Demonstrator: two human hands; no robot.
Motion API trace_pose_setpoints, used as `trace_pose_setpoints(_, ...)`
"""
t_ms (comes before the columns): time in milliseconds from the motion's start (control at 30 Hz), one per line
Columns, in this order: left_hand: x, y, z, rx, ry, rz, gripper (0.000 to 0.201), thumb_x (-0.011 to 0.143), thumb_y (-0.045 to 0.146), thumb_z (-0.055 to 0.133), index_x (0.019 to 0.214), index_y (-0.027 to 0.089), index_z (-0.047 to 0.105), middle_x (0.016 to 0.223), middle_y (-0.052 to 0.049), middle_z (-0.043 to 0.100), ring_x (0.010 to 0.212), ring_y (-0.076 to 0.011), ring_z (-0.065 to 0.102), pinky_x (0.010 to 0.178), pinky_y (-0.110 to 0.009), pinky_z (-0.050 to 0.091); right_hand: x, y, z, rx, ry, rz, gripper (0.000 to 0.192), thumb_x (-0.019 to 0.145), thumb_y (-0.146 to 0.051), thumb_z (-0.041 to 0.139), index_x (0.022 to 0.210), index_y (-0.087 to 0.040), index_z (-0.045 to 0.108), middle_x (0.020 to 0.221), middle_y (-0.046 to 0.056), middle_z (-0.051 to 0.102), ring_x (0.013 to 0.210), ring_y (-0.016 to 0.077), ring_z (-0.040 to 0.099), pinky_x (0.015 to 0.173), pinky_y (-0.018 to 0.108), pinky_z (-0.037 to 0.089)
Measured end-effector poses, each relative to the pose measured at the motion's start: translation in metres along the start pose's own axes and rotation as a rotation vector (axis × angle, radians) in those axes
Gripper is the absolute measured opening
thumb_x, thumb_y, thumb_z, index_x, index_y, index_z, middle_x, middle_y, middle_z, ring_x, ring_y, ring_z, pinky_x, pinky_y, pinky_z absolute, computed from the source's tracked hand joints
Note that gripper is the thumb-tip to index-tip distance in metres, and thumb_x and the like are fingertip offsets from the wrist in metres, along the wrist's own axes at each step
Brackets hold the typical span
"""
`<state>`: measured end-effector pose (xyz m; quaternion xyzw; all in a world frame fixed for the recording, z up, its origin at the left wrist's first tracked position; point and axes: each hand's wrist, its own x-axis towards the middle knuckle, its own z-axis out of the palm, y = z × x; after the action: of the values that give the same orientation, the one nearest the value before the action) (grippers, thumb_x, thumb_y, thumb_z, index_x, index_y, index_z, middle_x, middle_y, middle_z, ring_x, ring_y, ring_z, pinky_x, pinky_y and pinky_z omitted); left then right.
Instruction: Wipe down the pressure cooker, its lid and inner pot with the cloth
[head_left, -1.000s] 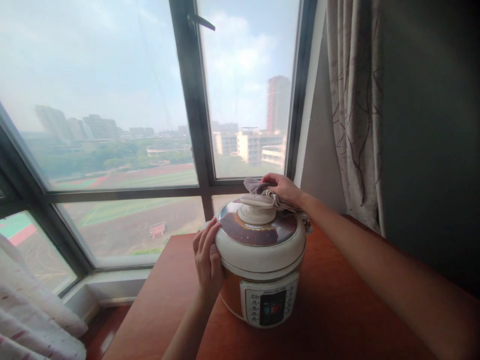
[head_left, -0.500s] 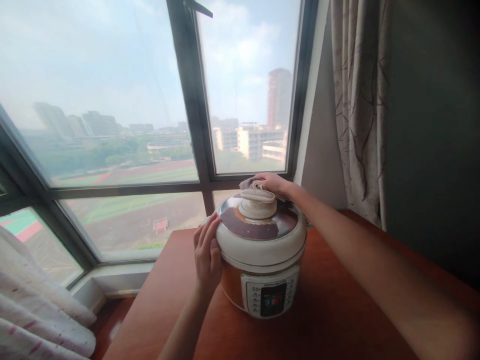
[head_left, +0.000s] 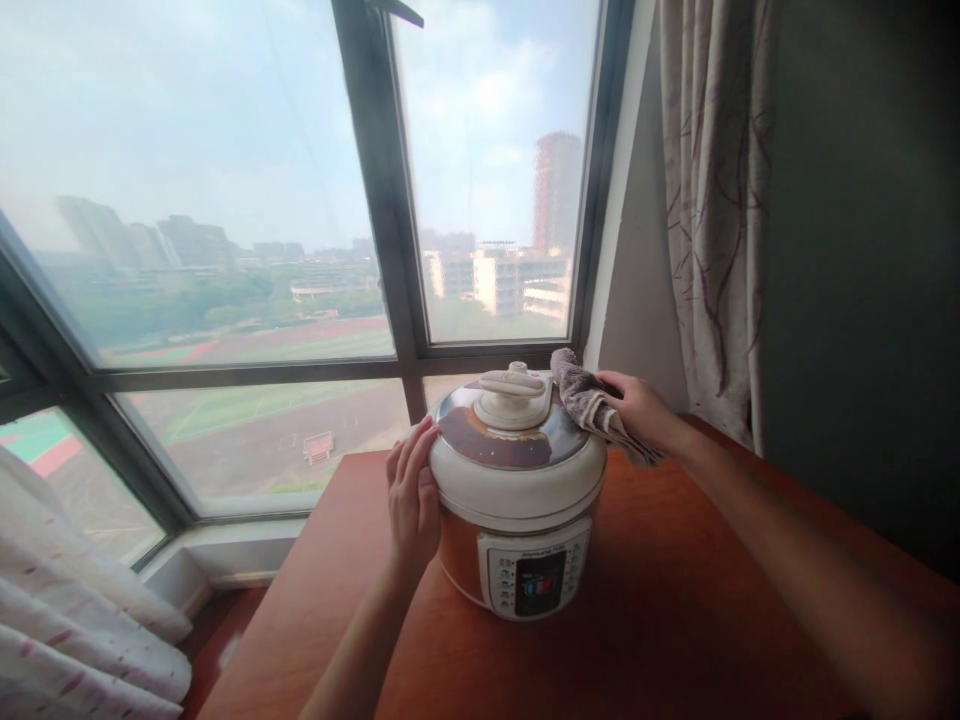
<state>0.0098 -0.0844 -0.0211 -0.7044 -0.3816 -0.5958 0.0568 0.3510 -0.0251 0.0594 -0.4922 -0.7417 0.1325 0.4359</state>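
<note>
Left hand is lying flat and open against the left side of the cooker, steadying it. Right hand is gripping a cloth at the cooker's right rim.

Left arm: comes up from 6 o'clock, forearm bare, wrist straight.
Left hand: I see it flat, fingers together pointing to 12 o'clock, palm pressed sideways.
Right arm: stretches from 4 o'clock toward 10 o'clock.
Right hand: my grip is closed, fingers curled, knuckles up.

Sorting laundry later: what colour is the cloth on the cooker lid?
Greyish-brown cloth, held in the right hand; head view.
</note>
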Motion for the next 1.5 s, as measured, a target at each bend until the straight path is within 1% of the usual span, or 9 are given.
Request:
trace_pose_setpoints(133,0.001,0.001,0.002,0.009,0.025,-0.015,0.047,0.102,0.033,0.027,0.140,0.022,0.054,0.147,-0.010,0.054,0.134,-0.0262,0.048,0.115,-0.048,0.033,-0.042,0.001,0.002,0.125,0.140,-0.027,0.029,0.090,-0.040,0.057,0.109,-0.023,0.071,0.113,0.008,0.073,0.108,0.0281,0.066,0.096,0.043,0.050)
trace_pose_setpoints(267,0.001,0.003,0.002,0.002,0.024,-0.031,0.046,0.102,0.032,0.029,0.139,0.022,0.056,0.145,-0.009,0.056,0.134,-0.0259,0.049,0.114,-0.047,0.034,-0.069,-0.033,0.016,0.057,0.222,-0.217,0.023,0.094,-0.037,0.056,0.107,-0.026,0.072,0.114,0.008,0.072,0.113,0.0271,0.062,0.103,0.046,0.047)
trace_pose_setpoints(467,0.005,0.009,0.000,-0.099,0.069,-0.126,0.042,0.101,0.033,0.036,0.131,0.023,0.064,0.141,-0.008,0.060,0.132,-0.0257,0.051,0.114,-0.045,0.036,-0.086,-0.111,0.047,-0.241,0.083,-0.504,0.026,0.098,-0.028,0.053,0.118,-0.024,0.068,0.127,0.006,0.070,0.124,0.0279,0.054,0.109,0.052,0.037)
trace_pose_setpoints(667,0.012,0.003,-0.017,-0.394,-0.016,-0.426,0.041,0.094,0.036,0.056,0.132,0.022,0.064,0.135,-0.009,0.065,0.127,-0.0277,0.058,0.110,-0.042,0.043,-0.088,-0.161,0.087,-0.524,-0.044,-0.524,0.049,0.097,-0.040,0.054,0.141,-0.019,0.052,0.151,0.014,0.049,0.138,0.0362,0.039,0.112,0.060,0.027)
trace_pose_setpoints(900,0.008,-0.006,-0.024,-0.281,-0.012,-0.309,0.044,0.090,0.030,0.057,0.132,0.020,0.061,0.131,-0.009,0.067,0.119,-0.0273,0.062,0.103,-0.038,0.049,-0.063,-0.198,0.132,-0.634,-0.119,-0.562,0.041,0.097,-0.024,0.046,0.136,-0.011,0.054,0.143,0.021,0.053,0.133,0.0360,0.042,0.107,0.057,0.033)
trace_pose_setpoints(1033,0.005,-0.006,-0.024,-0.131,0.021,-0.236,0.040,0.091,0.025,0.052,0.130,0.019,0.061,0.123,-0.009,0.070,0.110,-0.0247,0.066,0.094,-0.034,0.052,-0.060,-0.200,0.130,-0.562,-0.112,-0.541,0.041,0.095,-0.027,0.051,0.132,-0.011,0.057,0.138,0.020,0.057,0.129,0.0345,0.045,0.107,0.054,0.034)
trace_pose_setpoints(1167,0.003,-0.008,-0.025,-0.004,-0.020,-0.175,0.042,0.089,0.024,0.052,0.130,0.018,0.060,0.113,-0.008,0.074,0.095,-0.0237,0.070,0.081,-0.033,0.056,-0.069,-0.181,0.107,-0.434,-0.109,-0.539,0.054,0.086,-0.036,0.065,0.136,-0.018,0.055,0.147,0.013,0.052,0.136,0.0326,0.040,0.116,0.054,0.026)
trace_pose_setpoints(1333,0.004,-0.006,-0.021,0.037,-0.007,-0.130,0.042,0.095,0.026,0.048,0.135,0.017,0.059,0.126,-0.011,0.070,0.111,-0.0263,0.068,0.094,-0.039,0.054,-0.080,-0.153,0.077,-0.354,-0.027,-0.459,0.061,0.081,-0.043,0.072,0.136,-0.022,0.057,0.144,0.010,0.055,0.133,0.0323,0.045,0.116,0.052,0.029)
trace_pose_setpoints(1500,0.003,-0.010,-0.014,-0.002,0.025,-0.069,0.038,0.098,0.026,0.048,0.133,0.020,0.062,0.134,-0.011,0.066,0.122,-0.0250,0.063,0.105,-0.042,0.050,-0.104,-0.128,0.069,-0.329,0.161,-0.478,0.046,0.083,-0.031,0.067,0.127,-0.021,0.059,0.137,0.009,0.061,0.131,0.0308,0.049,0.115,0.051,0.034)
